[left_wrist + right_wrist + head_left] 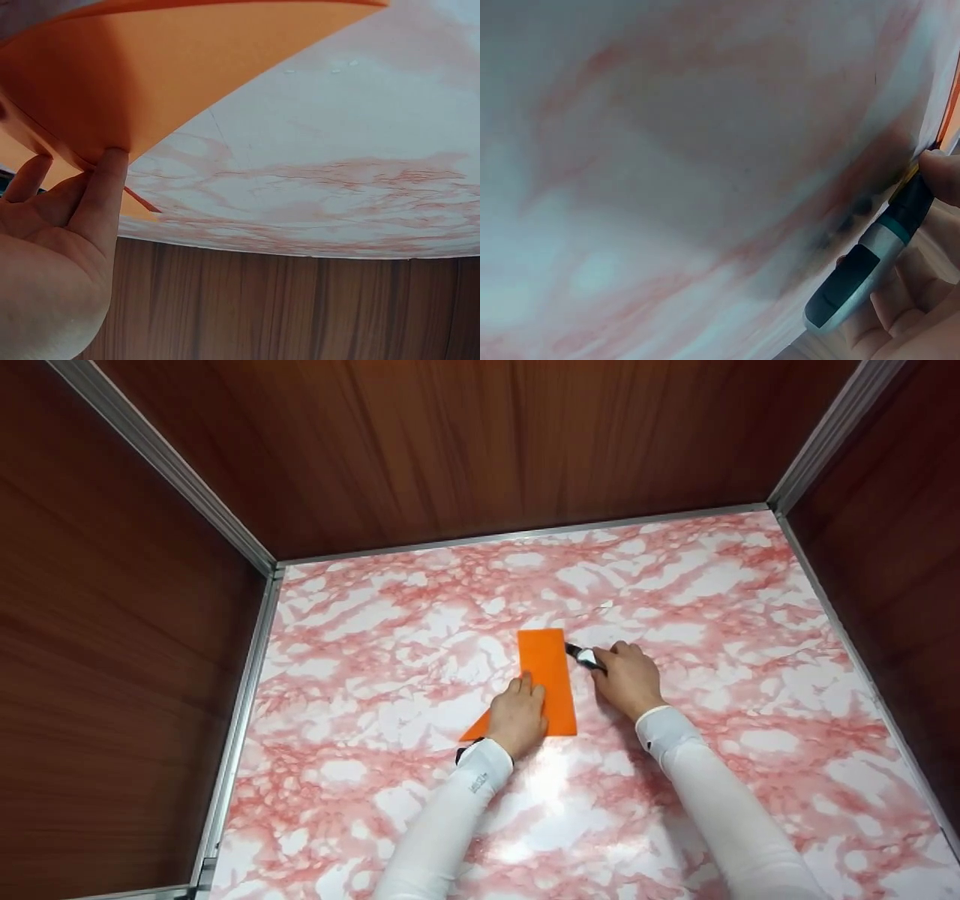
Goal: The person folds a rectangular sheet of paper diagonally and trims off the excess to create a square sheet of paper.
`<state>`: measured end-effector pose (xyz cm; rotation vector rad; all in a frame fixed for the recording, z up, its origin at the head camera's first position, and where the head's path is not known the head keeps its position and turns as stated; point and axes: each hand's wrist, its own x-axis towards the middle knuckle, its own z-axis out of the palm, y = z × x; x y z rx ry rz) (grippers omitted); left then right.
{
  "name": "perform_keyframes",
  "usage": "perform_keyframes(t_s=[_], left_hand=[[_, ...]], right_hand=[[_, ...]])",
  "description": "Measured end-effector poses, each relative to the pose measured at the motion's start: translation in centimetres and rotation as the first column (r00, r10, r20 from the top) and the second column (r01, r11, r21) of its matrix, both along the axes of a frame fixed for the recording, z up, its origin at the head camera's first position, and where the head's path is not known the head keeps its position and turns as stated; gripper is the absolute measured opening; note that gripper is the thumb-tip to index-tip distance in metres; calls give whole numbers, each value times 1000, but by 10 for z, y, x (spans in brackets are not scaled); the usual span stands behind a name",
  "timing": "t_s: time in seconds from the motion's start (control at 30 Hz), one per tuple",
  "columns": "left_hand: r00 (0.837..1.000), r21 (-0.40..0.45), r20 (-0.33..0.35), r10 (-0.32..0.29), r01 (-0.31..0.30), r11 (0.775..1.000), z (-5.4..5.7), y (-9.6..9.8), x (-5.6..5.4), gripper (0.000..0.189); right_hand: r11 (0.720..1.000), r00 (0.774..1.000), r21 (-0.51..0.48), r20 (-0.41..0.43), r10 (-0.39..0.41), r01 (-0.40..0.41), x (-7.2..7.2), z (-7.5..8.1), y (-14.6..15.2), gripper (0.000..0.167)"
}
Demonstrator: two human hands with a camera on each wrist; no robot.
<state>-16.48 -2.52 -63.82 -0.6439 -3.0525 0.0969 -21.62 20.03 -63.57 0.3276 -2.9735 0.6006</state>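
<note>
A folded orange paper (556, 690) lies on the pink-and-white marbled table, one pointed corner spreading out at its lower left. My left hand (517, 718) rests on it, fingers extended and pressing it down. In the left wrist view, a flap of the paper (195, 71) stands raised over these fingers. With my right hand (631, 679) I grip a black and silver utility knife (587, 658); its dark tip is right at the paper's right edge. The right wrist view shows the knife's thick handle (877, 244) along the fingers; no blade shows there.
Brown wood-grain panels (420, 450) rise behind and on both sides of the table (360, 675). Metal strips (525, 534) run along the table's edges. A tiny pale scrap (606, 605) lies beyond the paper.
</note>
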Motion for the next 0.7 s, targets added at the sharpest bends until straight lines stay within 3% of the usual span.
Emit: perform_keyframes(t_s=[0.47, 0.7], left_hand=[[1000, 7, 1, -1, 1, 1000, -1, 0, 0, 32], [1000, 8, 9, 2, -2, 1000, -1, -1, 0, 30]], right_hand=[[1000, 999, -13, -35, 4, -4, -3, -1, 4, 39], [999, 998, -27, -53, -41, 40, -4, -2, 13, 40]])
